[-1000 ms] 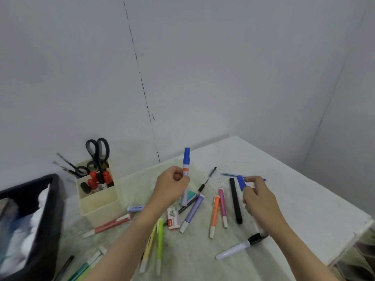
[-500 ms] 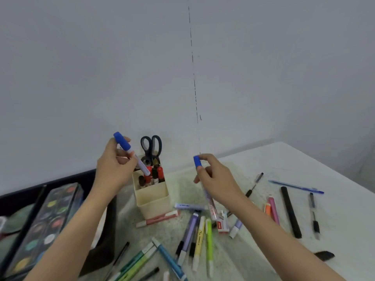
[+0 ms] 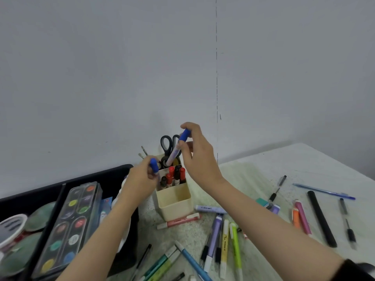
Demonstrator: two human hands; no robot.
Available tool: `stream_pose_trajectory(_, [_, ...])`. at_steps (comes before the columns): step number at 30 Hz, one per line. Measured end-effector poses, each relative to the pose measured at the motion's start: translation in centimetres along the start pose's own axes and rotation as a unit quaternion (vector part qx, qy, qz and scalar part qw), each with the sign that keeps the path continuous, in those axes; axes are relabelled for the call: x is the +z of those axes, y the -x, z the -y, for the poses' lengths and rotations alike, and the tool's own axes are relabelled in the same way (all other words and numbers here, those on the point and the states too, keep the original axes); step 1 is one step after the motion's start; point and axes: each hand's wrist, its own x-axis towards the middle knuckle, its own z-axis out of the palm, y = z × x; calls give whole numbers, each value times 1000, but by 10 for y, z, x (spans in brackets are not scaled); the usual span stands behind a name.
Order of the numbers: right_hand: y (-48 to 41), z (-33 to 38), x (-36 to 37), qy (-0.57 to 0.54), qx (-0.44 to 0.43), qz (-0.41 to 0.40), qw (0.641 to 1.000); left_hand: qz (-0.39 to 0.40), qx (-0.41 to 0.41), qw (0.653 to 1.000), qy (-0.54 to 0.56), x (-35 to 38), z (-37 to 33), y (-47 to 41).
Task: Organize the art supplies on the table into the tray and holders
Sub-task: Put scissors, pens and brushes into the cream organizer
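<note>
A blue-capped marker [image 3: 176, 152] is pinched by the right hand [image 3: 199, 157], tilted over the rear compartment of the holder [image 3: 174, 201]. A second marker [image 3: 154, 165] is gripped by the left hand [image 3: 140, 179] at its rim. The holder could be tipped by a nudge, and the blue-capped marker could be snagged on the scissors [image 3: 166, 142].

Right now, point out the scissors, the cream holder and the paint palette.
scissors [image 3: 167, 152]: head view, base of the black handles.
cream holder [image 3: 175, 207]: head view, bare front wall.
paint palette [image 3: 71, 220]: head view, middle of clear lid.
</note>
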Motion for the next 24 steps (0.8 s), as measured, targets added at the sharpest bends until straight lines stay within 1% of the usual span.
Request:
stream_pose_trajectory(2, [2, -6, 7, 32, -21, 55, 998, 20, 8, 999, -37, 1, 3, -1])
stream_pose_trajectory(4, [4, -10, 12, 80, -42, 120, 989, 49, 11, 998, -48, 1, 5, -3])
stream_pose_trajectory(6, [6, -13, 16, 123, -49, 173, 976, 72, -1, 996, -43, -1, 10, -4])
stream_pose_trajectory(8, [7, -17, 21, 161, -60, 202, 964, 75, 0, 997, -19, -4, 16, -3])
stream_pose_trajectory(10, [5, -21, 25, 201, -86, 208, 953, 55, 21, 998, 32, -5, 20, 1])
stream_pose_trajectory(13, [1, -27, 27, 253, -134, 192, 939, 14, 73, 992, 104, -4, 19, 6])
stream_pose_trajectory(15, [1, -31, 28, 284, -133, 181, 932, -11, 79, 988, 134, -5, 16, 7])
stream_pose_trajectory(17, [1, -36, 28, 302, -131, 168, 929, -41, 67, 984, 162, -5, 14, 5])
stream_pose_trajectory(20, [3, -39, 30, 317, -119, 188, 922, -61, 46, 982, 173, -2, 12, 2])
stream_pose_trajectory(22, [6, -43, 31, 324, -105, 207, 917, -53, 38, 987, 147, 2, 11, 0])
stream_pose_trajectory(24, [10, -45, 31, 315, -84, 209, 922, -48, 33, 991, 120, 5, 11, -2])
